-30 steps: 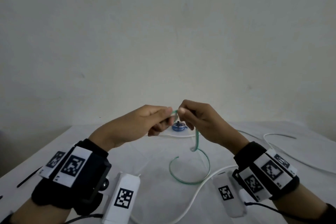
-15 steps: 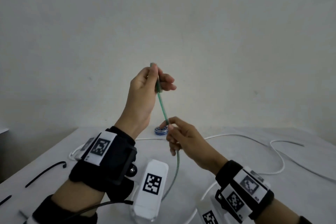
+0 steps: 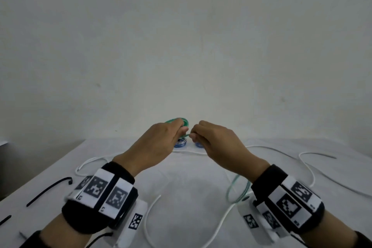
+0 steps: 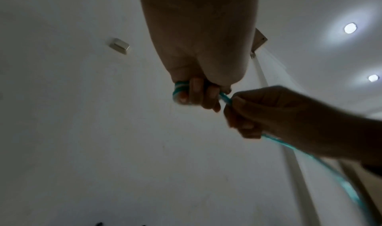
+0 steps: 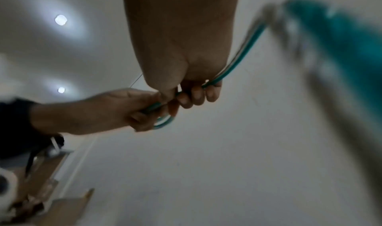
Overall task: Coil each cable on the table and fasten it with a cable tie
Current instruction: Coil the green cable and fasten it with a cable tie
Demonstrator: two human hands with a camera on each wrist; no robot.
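A green cable (image 3: pixel 237 188) runs from a loose bend beside my right wrist up to both hands, held close together above the table (image 3: pixel 191 187). My left hand (image 3: pixel 181 133) grips a small coil of it (image 3: pixel 177 121); in the left wrist view the loops (image 4: pixel 179 89) wrap over its curled fingers (image 4: pixel 194 92). My right hand (image 3: pixel 193 136) pinches the strand just right of the coil. In the right wrist view the cable (image 5: pixel 237 59) passes through its curled fingers (image 5: pixel 198 95) and trails off, blurred. A long white cable (image 3: pixel 219 221) lies loose on the table.
Black cable ties (image 3: pixel 48 189) lie at the left edge of the table, another (image 3: pixel 5 220) nearer me. Two small blue rolls (image 3: pixel 180 144) stand at the far edge behind my hands. The white cable also curves across the right side (image 3: pixel 306 169). A white wall stands behind.
My left hand has come down from its raised position and met the right hand. The straight stretch of green cable between them is now a small coil in my left hand.
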